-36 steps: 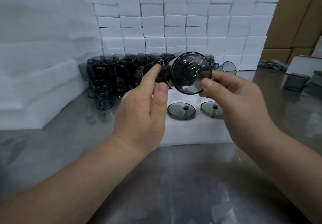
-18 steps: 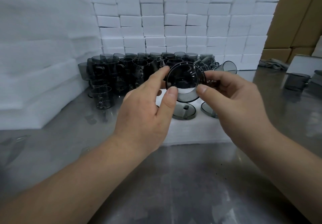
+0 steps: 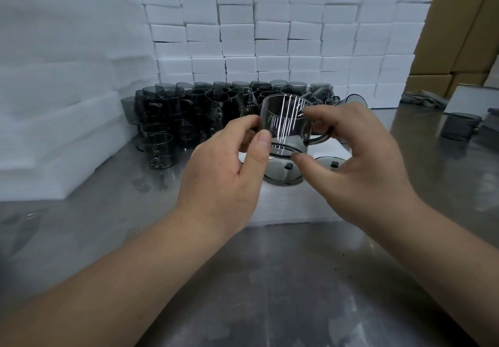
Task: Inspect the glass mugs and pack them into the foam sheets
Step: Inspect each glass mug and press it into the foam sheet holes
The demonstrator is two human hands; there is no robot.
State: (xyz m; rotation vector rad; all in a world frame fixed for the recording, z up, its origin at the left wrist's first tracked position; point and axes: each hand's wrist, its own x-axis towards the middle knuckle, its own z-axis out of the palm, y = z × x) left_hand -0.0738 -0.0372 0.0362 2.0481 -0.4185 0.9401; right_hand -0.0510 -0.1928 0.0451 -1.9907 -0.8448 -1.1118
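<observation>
At the far left, a tall stack of white foam sheets [image 3: 54,103] is seen unused. Beside it, a crowded cluster of smoky grey glass mugs [image 3: 186,114] is stood on the brushed steel table [image 3: 270,279]; these are judged to be awaiting inspection.

At the centre, one smoky grey handled glass mug [image 3: 286,128] is held up above the table. Its left wall is pinched by the thumb and fingers of the left hand [image 3: 224,179]. Its handle side is gripped by the curled fingers and thumb of the right hand [image 3: 359,174]. Inspection of this mug is judged to be under way; it has not yet been packed.

Beneath the hands a flat white foam sheet [image 3: 297,206] is laid, and two round grey glass pieces [image 3: 283,171] are seated in it. Whether they are mugs or lids cannot be told.

At the far right, a few dark glass items [image 3: 459,128] are set apart. Most of the work is judged to remain.
</observation>
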